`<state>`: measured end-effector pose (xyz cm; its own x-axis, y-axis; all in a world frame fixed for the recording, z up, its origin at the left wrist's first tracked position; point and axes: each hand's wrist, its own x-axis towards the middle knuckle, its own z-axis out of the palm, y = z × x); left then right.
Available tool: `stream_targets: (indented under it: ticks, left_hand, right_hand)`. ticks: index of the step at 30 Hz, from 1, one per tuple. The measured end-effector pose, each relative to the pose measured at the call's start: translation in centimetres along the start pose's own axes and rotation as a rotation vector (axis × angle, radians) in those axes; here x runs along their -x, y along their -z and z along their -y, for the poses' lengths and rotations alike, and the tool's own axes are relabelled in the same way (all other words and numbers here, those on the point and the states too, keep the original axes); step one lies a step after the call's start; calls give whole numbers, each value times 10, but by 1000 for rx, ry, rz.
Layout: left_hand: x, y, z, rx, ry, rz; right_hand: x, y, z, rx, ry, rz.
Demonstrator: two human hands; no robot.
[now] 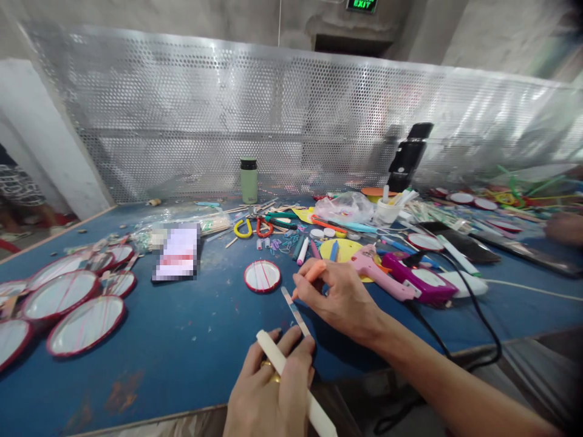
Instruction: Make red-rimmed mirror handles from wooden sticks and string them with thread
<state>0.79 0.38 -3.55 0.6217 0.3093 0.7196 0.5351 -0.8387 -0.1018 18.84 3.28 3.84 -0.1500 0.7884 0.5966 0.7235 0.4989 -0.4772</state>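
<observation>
My left hand (276,385) is closed at the bottom middle, with a thick cream-coloured rod (296,382) lying across between its fingers. Its fingertips also pin the near end of a narrow flat stick (295,312), which shows pale and brownish patches. My right hand (344,297) pinches an orange pen-like stick (315,271) over that flat stick; its lower tip is close to the flat stick's edge, and I cannot tell whether they touch. Just beyond lies a round white disc with a red rim (262,277), pink lines across it.
Several red-rimmed discs (86,325) pile up at left beside a phone (177,252). At right lie a pink glue gun (380,273), a purple device (421,282) and a black cable (476,297). Pliers (264,227), markers and a green bottle (249,181) stand or lie behind.
</observation>
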Motion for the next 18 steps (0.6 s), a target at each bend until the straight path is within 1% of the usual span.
stream_targets:
  ticks: [4,8,12,18]
  left_hand:
    - [0,0,0,5,8,14]
    - [-1,0,0,12,6,12]
    - [-2,0,0,17,-8,5]
    - [0,1,-1,21,12,38]
  right_hand:
    - [-2,0,1,18,23,-33]
    - [-2,0,0,24,7,-2]
    - [-2,0,0,14,10,-7]
    - [-1,-1,0,20,-6,2]
